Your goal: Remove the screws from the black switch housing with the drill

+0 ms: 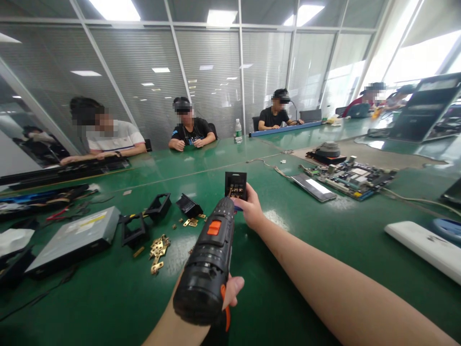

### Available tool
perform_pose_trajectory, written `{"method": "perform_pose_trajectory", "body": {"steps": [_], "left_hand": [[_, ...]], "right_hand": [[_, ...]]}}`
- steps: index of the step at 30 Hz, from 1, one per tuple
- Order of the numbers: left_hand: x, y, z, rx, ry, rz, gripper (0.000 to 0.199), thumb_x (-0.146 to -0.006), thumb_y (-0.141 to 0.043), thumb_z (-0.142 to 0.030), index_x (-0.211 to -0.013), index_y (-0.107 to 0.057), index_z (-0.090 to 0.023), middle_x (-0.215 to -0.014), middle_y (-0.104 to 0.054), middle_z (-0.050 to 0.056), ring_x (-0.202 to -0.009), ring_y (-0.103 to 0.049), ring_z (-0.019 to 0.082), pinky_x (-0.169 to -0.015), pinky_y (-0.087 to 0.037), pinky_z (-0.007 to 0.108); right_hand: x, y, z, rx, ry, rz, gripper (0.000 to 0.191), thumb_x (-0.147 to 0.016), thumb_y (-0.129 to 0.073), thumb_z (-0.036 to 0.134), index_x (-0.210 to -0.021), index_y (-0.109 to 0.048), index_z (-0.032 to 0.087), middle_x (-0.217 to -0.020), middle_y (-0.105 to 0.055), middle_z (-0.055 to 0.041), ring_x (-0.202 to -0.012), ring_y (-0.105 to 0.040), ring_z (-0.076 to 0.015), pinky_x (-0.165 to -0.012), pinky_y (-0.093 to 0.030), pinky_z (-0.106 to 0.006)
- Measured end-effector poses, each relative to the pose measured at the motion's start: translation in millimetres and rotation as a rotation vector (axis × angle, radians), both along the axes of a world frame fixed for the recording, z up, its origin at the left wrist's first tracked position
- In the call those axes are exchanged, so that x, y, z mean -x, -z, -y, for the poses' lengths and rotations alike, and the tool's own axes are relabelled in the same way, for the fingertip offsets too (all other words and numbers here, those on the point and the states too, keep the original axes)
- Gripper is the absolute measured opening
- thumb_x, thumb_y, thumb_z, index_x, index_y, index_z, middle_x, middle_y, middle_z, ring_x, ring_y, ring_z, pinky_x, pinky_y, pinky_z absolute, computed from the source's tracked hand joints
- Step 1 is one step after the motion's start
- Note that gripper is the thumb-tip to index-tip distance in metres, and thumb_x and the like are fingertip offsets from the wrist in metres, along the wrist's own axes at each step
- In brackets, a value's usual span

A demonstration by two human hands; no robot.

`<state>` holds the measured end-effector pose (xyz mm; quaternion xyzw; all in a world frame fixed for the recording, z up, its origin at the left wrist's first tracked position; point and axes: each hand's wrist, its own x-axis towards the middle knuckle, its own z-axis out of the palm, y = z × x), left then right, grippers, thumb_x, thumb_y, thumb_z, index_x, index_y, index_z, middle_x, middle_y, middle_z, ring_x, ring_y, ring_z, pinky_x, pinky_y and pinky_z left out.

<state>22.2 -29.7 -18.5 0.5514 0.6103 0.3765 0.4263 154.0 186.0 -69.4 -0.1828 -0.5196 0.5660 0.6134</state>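
My left hand (235, 290) is wrapped round the handle of a black cordless drill (207, 262) with an orange switch and orange trigger area. Most of that hand is hidden behind the drill body. In my right hand (251, 206) is a small black socket module (236, 179), held upright, with brass-coloured terminals showing inside. The drill's front end points at the module's lower part; whether the bit touches a screw cannot be made out. Left of the drill lie a pile of brass pieces (158, 247), a black square frame (132, 229) and a black housing (189, 205).
A grey optical drive (77, 235) lies on the green table (309, 269) at left. To the right are a circuit board (358, 175), a flat silver-grey device (313, 186) and a white bar-shaped object (425, 247). A water bottle (238, 132) and several people are at the far side.
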Motion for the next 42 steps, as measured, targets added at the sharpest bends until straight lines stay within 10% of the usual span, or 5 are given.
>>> {"method": "perform_pose_trajectory", "body": {"steps": [7, 18, 32, 42], "left_hand": [[-4, -12.6, 0, 0.016, -0.093, 0.187, 0.018, -0.072, -0.079, -0.036, -0.076, -0.071, -0.021, -0.059, -0.07, -0.001, -0.055, -0.069, 0.019, -0.065, -0.058, 0.032], [-1, 20.8, -20, 0.027, -0.059, 0.298, 0.029, -0.064, -0.084, -0.042, -0.072, -0.063, -0.024, -0.041, -0.053, -0.008, -0.038, -0.059, 0.016, -0.048, -0.055, 0.029], [-5, -24.7, -3, 0.024, -0.064, 0.246, 0.028, -0.069, -0.085, -0.034, -0.087, -0.069, -0.021, -0.058, -0.066, -0.004, -0.052, -0.07, 0.019, -0.065, -0.062, 0.034], [-11, -27.9, 1, -0.007, -0.082, 0.246, 0.028, -0.07, -0.082, -0.032, -0.09, -0.068, -0.019, -0.056, -0.065, -0.005, -0.053, -0.068, 0.018, -0.063, -0.057, 0.031]], "right_hand": [[2, 3.5, -6, 0.111, -0.093, -0.026, 0.051, -0.063, -0.089, 0.03, -0.106, -0.063, 0.021, -0.082, -0.071, 0.0014, -0.058, -0.062, -0.015, -0.046, -0.049, -0.026], [2, 3.1, -6, 0.174, -0.096, 0.011, 0.059, -0.059, -0.09, 0.031, -0.111, -0.064, 0.021, -0.084, -0.073, 0.0001, -0.058, -0.064, -0.0161, -0.044, -0.049, -0.026], [2, 2.1, -5, 0.18, -0.101, 0.022, 0.06, -0.059, -0.091, 0.034, -0.111, -0.063, 0.022, -0.087, -0.074, -0.0007, -0.059, -0.063, -0.0159, -0.045, -0.047, -0.026], [2, -2.7, -2, 0.174, -0.099, 0.01, 0.063, -0.058, -0.092, 0.034, -0.112, -0.062, 0.021, -0.086, -0.074, -0.0005, -0.059, -0.062, -0.015, -0.045, -0.045, -0.025]]}}
